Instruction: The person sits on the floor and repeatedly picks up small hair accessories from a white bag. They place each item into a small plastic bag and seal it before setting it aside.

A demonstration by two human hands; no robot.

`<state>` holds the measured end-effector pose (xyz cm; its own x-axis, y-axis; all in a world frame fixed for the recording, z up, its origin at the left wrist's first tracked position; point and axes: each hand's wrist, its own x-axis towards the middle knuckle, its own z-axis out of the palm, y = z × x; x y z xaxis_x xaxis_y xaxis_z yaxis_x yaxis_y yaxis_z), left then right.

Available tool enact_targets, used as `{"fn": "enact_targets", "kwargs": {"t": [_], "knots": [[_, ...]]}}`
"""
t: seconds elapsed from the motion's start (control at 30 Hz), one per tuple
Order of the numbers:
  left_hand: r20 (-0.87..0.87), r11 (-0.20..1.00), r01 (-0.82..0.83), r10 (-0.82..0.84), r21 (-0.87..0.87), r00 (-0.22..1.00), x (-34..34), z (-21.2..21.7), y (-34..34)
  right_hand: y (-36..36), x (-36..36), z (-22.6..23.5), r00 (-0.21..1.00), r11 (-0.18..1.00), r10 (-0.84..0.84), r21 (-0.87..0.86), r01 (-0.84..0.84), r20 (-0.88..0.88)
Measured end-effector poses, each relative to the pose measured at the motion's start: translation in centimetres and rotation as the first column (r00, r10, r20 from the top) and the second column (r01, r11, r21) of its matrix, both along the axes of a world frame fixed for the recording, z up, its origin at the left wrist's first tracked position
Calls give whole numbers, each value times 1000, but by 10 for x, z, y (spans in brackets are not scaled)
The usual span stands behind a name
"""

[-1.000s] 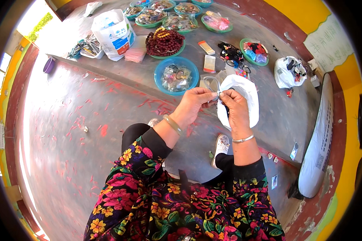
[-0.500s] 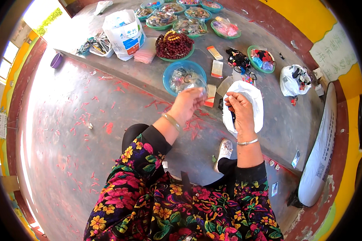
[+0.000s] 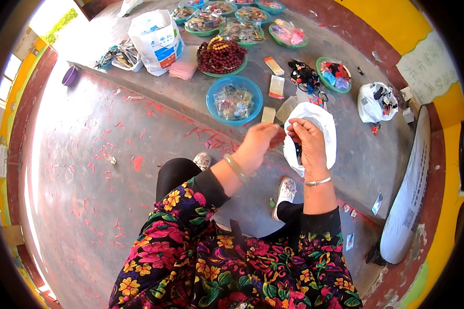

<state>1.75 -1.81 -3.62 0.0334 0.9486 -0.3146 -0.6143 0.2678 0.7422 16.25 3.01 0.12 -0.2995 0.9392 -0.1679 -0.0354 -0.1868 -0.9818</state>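
Observation:
My left hand (image 3: pixel 260 146), a bangle at its wrist, is closed with its fingertips pinched beside my other hand. My right hand (image 3: pixel 308 138), a silver bracelet below it, pinches with thumb and fingers over a white plastic bag (image 3: pixel 326 131). What either hand holds is too small or hidden to make out. The bag stands with its mouth open and dark items inside. Just beyond my left hand, a blue basin (image 3: pixel 210 109) holds clear packets of small items (image 3: pixel 234 102). A small carton (image 3: pixel 268 115) lies between basin and bag.
Dark red bead strings (image 3: pixel 222 57) fill a green basin; several more basins stand behind. At left are a white bag (image 3: pixel 156 44), pink sheets (image 3: pixel 183 70) and a tray of tools (image 3: pixel 128 54). Another stuffed bag (image 3: pixel 377 103) sits at right. A floor step runs diagonally; red scraps litter the floor.
My left hand has moved from the blue basin's edge toward my right hand. The clear plastic at its fingers over the basin no longer shows there. My right hand has barely moved.

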Motion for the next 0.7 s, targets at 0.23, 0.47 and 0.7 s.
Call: {"fn": "enact_targets", "kwargs": {"t": [0.23, 0.47, 0.7], "knots": [[230, 897, -394, 348, 198, 909, -85, 80, -1, 11, -2, -11, 999, 999, -42, -18, 43, 33], [274, 903, -429, 421, -32, 865, -115, 41, 7, 28, -19, -51, 987, 997, -17, -69, 28, 158], [208, 945, -322, 326, -52, 922, -96, 36, 17, 51, -34, -162, 847, 995, -5, 86, -48, 531]]}}
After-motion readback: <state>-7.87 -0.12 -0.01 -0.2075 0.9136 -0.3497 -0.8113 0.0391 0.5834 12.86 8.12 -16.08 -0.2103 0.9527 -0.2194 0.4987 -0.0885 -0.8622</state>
